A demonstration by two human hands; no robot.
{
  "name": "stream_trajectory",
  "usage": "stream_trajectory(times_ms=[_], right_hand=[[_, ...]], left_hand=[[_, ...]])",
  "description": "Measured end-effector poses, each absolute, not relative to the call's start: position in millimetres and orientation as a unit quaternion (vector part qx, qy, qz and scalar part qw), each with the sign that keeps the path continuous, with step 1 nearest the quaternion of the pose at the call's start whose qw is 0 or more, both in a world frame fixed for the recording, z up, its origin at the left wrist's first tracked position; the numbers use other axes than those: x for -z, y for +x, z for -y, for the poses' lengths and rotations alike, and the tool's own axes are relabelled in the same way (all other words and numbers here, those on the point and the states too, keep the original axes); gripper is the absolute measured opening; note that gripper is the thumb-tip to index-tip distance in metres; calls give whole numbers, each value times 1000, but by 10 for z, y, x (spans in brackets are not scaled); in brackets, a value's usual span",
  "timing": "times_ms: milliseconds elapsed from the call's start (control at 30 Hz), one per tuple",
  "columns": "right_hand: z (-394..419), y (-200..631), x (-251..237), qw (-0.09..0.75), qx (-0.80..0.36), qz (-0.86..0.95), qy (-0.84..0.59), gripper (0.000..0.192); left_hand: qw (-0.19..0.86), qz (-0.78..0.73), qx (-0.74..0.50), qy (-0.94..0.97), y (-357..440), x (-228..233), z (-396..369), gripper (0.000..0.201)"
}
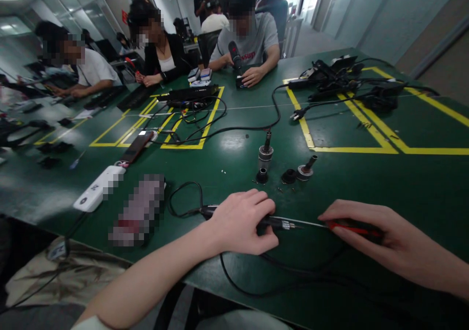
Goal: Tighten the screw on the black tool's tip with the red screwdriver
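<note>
Your left hand covers most of the black cabled tool; your right hand pinches a red-handled screwdriver, handle mostly hidden.

Person at table: left hand and right hand bare, no gloves, rings or watch; forearms uncovered; pale sleeve edge at left elbow.

Both hands low, palms down: left curled, right flatter.

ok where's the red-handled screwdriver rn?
Head view, lower right: the red-handled screwdriver lies under the right hand on the green table, its tip meeting the black corded tool under the left hand.
</note>
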State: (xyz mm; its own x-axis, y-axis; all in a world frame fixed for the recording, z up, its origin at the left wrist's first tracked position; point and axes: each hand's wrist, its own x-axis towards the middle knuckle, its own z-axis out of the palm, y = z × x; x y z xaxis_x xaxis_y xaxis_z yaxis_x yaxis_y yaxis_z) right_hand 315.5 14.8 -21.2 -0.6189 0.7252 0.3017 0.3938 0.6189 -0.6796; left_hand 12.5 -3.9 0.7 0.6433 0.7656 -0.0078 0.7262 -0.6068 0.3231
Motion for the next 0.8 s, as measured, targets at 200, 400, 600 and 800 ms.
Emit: stream_trajectory(times_ms=[200, 400, 600, 800], right_hand=[[-120, 3122, 254, 282, -279, 857, -329, 26], [-137, 3155, 286, 296, -273, 859, -317, 16], [-125, 3268, 358, 254, -229, 881, -327, 23], [-115, 3247, 302, 289, -231, 870, -326, 20]], left_hand=[[154, -427, -54, 890, 132, -31, 46, 13], [142, -422, -48, 894, 142, -28, 42, 15], [143, -420, -44, 895, 141, -20, 40, 15], [152, -427, -44, 890, 148, -33, 49, 17]])
